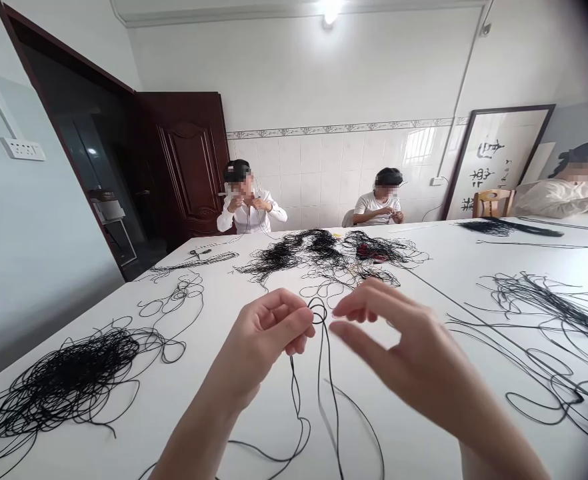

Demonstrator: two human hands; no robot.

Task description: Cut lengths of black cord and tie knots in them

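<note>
My left hand (277, 327) pinches a thin black cord (330, 373) between thumb and fingertips above the white table. Small loops of the cord stick out to the right of the pinch, and its strands hang down toward the table's near side. Just right of those loops, my right hand (399, 340) holds its thumb and fingers apart, with nothing visible between them. More lengths of the cord trail below my left hand and lie on the tabletop. How the strands cross inside my left fingers is hidden.
A tangled heap of black cord (74, 367) lies at left on the white table (214, 313). Other cord bundles (319, 247) lie at the far middle, and loose strands (564, 313) at right. Scissors (200, 252) rest at the far left. Several people sit around the table.
</note>
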